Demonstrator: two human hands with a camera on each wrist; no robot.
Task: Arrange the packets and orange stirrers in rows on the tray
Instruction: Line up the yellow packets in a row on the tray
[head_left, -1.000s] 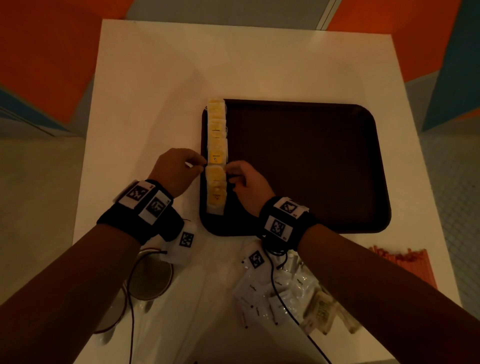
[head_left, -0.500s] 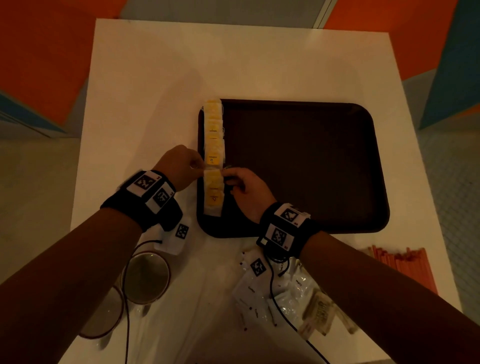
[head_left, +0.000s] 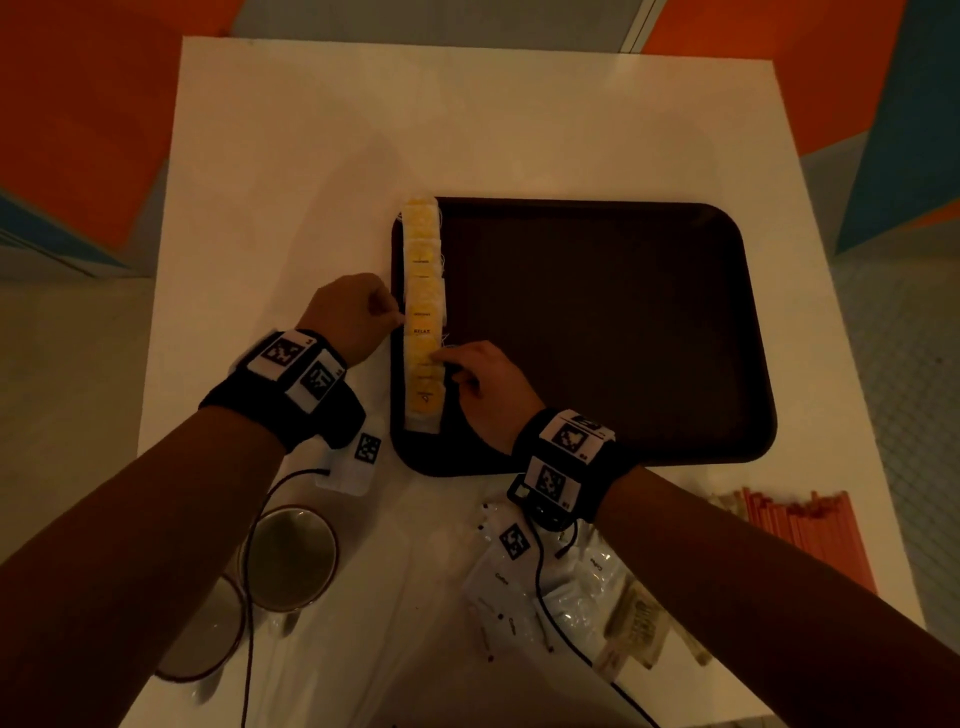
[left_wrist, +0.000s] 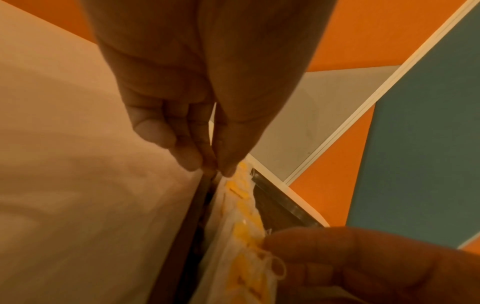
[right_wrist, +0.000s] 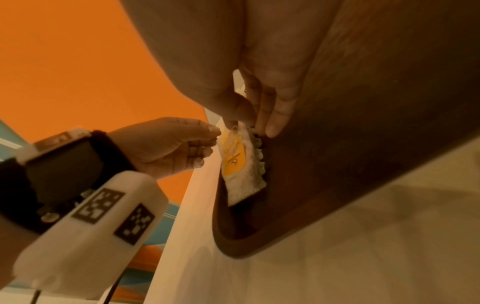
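Note:
A row of yellow packets (head_left: 423, 312) lies along the left edge of the dark brown tray (head_left: 597, 332). My left hand (head_left: 397, 318) is at the row's left side by the tray rim, its thumb and fingertips (left_wrist: 221, 166) pinched together on a packet edge. My right hand (head_left: 441, 358) is on the row's right side, its thumb and fingers (right_wrist: 270, 123) pinching the top of the nearest yellow packet (right_wrist: 239, 162). Orange stirrers (head_left: 800, 530) lie on the table at the right, near me. A pile of white packets (head_left: 514, 597) sits below my right wrist.
Two glasses (head_left: 288, 556) (head_left: 202, 634) stand at the near left of the white table (head_left: 311, 156), with a cable across them. Brownish packets (head_left: 634, 623) lie beside the white pile. Most of the tray floor is bare.
Both hands stay at the row of yellow packets. My right fingertips have slid a little toward me along its right edge.

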